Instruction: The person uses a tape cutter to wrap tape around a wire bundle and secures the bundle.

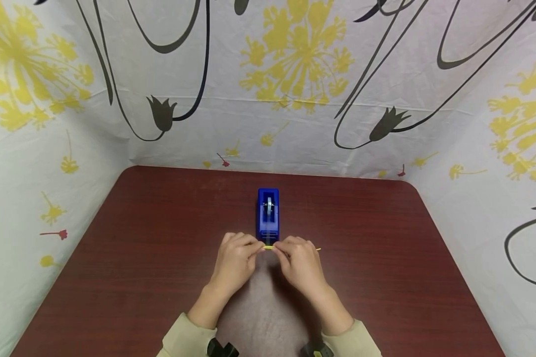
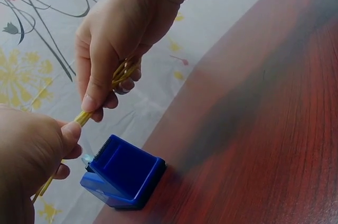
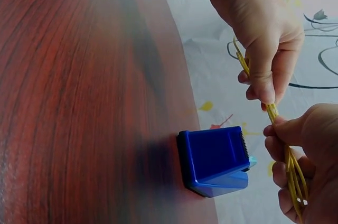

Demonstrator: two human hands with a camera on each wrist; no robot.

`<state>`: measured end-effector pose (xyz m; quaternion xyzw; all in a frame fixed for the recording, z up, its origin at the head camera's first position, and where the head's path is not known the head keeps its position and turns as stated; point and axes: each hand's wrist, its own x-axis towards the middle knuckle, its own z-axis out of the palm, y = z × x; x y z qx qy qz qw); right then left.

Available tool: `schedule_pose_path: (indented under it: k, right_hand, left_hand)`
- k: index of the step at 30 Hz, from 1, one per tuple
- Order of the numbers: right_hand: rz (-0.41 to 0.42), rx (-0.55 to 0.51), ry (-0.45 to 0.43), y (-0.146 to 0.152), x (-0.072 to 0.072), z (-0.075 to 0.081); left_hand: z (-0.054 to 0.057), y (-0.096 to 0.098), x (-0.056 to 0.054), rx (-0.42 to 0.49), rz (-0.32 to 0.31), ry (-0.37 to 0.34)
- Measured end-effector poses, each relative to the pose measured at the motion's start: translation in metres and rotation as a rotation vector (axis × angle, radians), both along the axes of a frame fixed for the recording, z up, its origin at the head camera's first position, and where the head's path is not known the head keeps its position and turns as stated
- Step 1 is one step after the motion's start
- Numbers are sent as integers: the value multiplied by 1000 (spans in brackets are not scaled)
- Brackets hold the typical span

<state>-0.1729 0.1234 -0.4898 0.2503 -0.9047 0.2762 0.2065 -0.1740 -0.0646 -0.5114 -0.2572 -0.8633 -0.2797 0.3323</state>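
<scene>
A thin bundle of yellow cord point(image 1: 268, 247) is stretched between my two hands, close to the front end of a blue tape dispenser point(image 1: 268, 230). My left hand point(image 1: 235, 260) pinches one side of it between thumb and fingers. On the other side my right hand point(image 1: 301, 262) pinches it, thumb nearly meeting the left thumb. Folded loops of the cord point(image 3: 296, 179) hang within the right hand's fingers in the right wrist view. Loose ends stick out past the left hand. A clear tape end point(image 2: 87, 158) pokes out at the dispenser's toothed cutter point(image 2: 104, 147).
The dispenser stands on a dark red wood-grain table point(image 1: 161, 238), its tape roll point(image 1: 269, 204) toward the far edge. Behind and beside the table hangs white cloth point(image 1: 303, 144) printed with yellow and grey flowers.
</scene>
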Motion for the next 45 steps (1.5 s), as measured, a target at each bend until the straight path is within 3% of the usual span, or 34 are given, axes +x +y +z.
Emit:
schedule_pose_path:
  k: [7, 20, 25, 35, 45]
  right_hand:
    - [-11, -9, -1, 1, -1, -2]
    - [6, -13, 67, 2, -2, -6]
    - [7, -7, 89, 1, -2, -8]
    - [4, 1, 91, 0, -3, -8]
    - [4, 40, 16, -2, -2, -6]
  left_hand:
    - [4, 0, 2, -45, 11, -56]
    - [10, -2, 5, -139, 15, -270]
    - [11, -2, 5, -120, 20, -325]
    - [9, -1, 3, 10, 16, -261]
    - [2, 0, 2, 50, 24, -184]
